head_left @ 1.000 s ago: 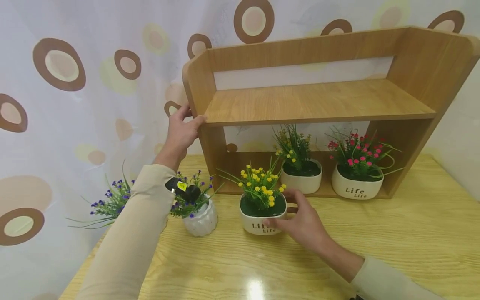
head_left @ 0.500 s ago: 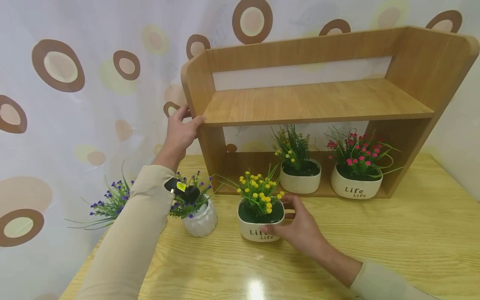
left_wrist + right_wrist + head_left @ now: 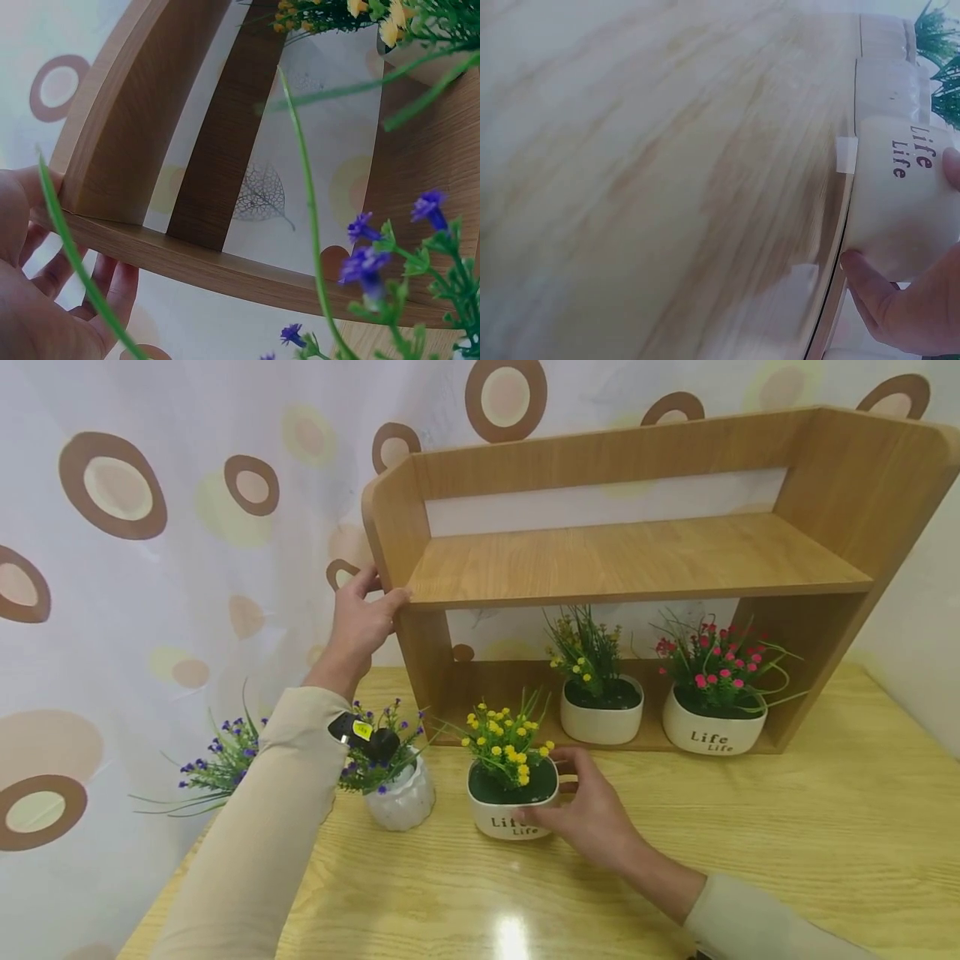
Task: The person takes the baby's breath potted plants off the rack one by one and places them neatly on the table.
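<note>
1. Gripping the yellow-flowered pot point(image 3: 504, 787) between thumb and fingers, my right hand point(image 3: 592, 814) has it before the wooden shelf point(image 3: 637, 560)
2. My left hand point(image 3: 356, 625) pinches the shelf's left end; only the left wrist view clearly shows a veined leaf print point(image 3: 260, 195)
3. The right wrist view shows the lettering point(image 3: 922, 148) whole; from the head my thumb hides part

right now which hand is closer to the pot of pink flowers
Right. The right hand grips a pot of yellow flowers, in front and left of the pink-flowered pot; the left hand holds the shelf by its left side.
</note>
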### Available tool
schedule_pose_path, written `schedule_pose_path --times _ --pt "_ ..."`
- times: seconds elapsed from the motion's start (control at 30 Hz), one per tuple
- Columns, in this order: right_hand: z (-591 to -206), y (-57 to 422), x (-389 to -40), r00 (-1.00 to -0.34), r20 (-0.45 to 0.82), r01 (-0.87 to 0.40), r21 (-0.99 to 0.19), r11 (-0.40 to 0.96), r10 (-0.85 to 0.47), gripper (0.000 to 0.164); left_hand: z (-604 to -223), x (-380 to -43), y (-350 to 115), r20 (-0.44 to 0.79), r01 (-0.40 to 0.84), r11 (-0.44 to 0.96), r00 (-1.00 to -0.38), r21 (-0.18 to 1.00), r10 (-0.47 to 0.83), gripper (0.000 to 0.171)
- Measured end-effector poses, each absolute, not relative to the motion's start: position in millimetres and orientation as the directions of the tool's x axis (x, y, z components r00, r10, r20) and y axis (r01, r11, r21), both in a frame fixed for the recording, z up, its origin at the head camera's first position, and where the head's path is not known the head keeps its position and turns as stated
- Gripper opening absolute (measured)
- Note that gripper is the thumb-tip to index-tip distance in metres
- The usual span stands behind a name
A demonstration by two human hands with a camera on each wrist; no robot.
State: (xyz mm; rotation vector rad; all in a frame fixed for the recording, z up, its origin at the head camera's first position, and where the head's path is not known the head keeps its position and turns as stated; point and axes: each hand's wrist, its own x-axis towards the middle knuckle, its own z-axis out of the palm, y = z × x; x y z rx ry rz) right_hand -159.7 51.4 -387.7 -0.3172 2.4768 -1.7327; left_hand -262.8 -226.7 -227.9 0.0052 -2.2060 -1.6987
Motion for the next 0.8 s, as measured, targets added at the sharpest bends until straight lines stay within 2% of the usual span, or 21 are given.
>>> schedule_pose_path --times 0.53,0.8 --pt "-394.5 40.0 -164.8 -0.967 0.019 -0.103 -0.94 0.325 -0.253 0.086 -227.4 -261.4 -227.3 0.274 0.201 0.304 -0.936 0.931 -0.222 0.056" --pt "-394.6 38.1 -164.9 -0.969 -0.007 -0.079 -0.94 0.333 -0.248 0.088 -229.0 -260.5 -226.6 0.286 0.222 0.274 -0.933 0.936 -0.218 0.056"
